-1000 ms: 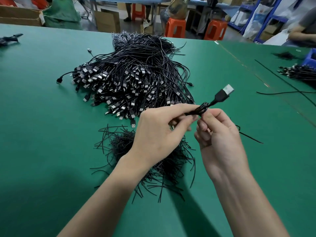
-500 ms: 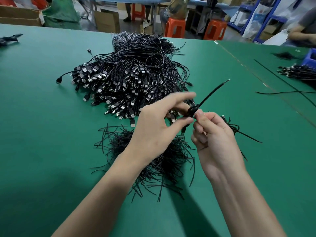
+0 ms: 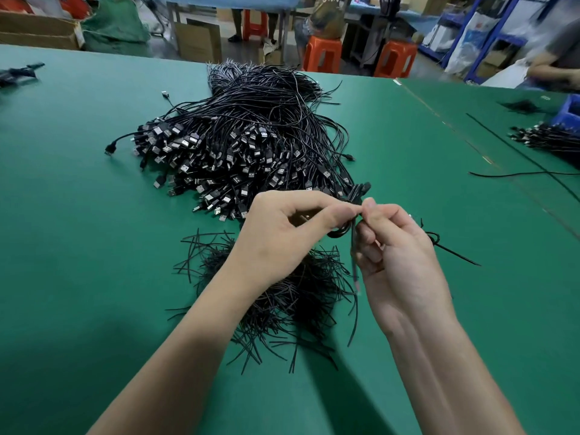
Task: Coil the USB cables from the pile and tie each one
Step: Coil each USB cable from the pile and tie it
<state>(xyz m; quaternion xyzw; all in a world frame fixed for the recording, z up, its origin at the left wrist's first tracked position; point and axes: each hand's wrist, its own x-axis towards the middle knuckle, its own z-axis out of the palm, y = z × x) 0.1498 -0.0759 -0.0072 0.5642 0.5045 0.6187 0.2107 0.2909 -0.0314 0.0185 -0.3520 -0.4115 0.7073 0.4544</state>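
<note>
A big pile of black USB cables lies on the green table, plugs fanned toward me. In front of it is a heap of short black twist ties. Above the ties, my left hand pinches a small coiled black cable between thumb and forefinger. My right hand meets it fingertip to fingertip and pinches a thin black tie that hangs down from the coil. The coil's plug end sticks up behind my fingers.
One tied cable lies just right of my right hand. More cables and a blue bin are at the far right, near another person's arm. Orange stools and cardboard boxes stand beyond the table.
The coiled cable has turned between my hands: the plug first pointed up to the right, then a thin end stuck out there, and now the tie end hangs down by my right hand.
</note>
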